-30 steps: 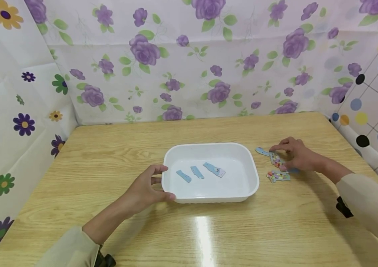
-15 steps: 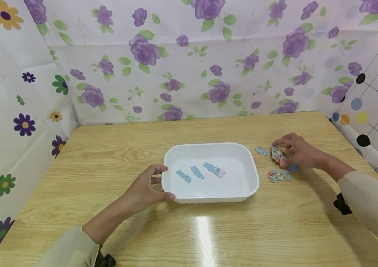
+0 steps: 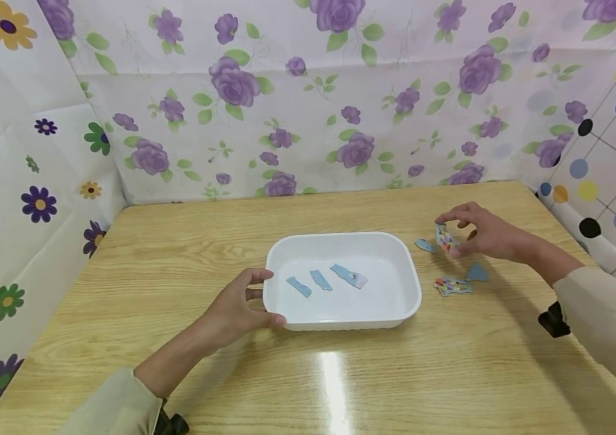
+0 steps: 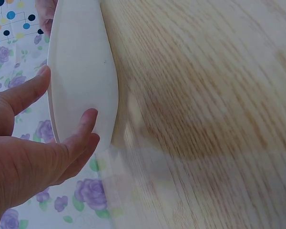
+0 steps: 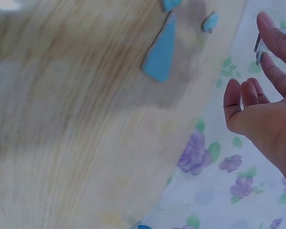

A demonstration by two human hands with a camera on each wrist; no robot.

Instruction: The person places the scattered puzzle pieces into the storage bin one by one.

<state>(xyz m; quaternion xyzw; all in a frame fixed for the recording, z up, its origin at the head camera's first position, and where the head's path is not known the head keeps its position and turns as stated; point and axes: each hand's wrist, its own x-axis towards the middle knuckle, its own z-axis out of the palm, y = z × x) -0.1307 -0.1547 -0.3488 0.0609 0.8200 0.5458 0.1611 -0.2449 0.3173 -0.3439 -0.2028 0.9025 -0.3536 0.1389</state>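
The white tray (image 3: pixel 340 311) holds three light-blue puzzle pieces lying flat; one of them is a longer piece (image 3: pixel 349 275) with a whitish end. My left hand (image 3: pixel 231 307) holds the tray's left end, thumb near the front corner and index finger at the rim; two fingertips lie against the outer wall (image 4: pixel 81 71) in the left wrist view. Right of the tray, my right hand (image 3: pixel 489 235) pinches a multicoloured puzzle piece (image 3: pixel 445 237) upright between thumb and index finger, raised over the table. In the right wrist view this piece shows edge-on.
On the table beside the tray's right end lie a small blue piece (image 3: pixel 425 245), a multicoloured piece (image 3: pixel 452 286) and a plain blue piece (image 3: pixel 477 272). Floral sheeting (image 3: pixel 308 121) closes off the table's back edge, with patterned sheets at both sides.
My right hand has lifted the multicoloured puzzle piece and moved it toward the back, uncovering the plain blue piece. The left hand and tray have stayed put.
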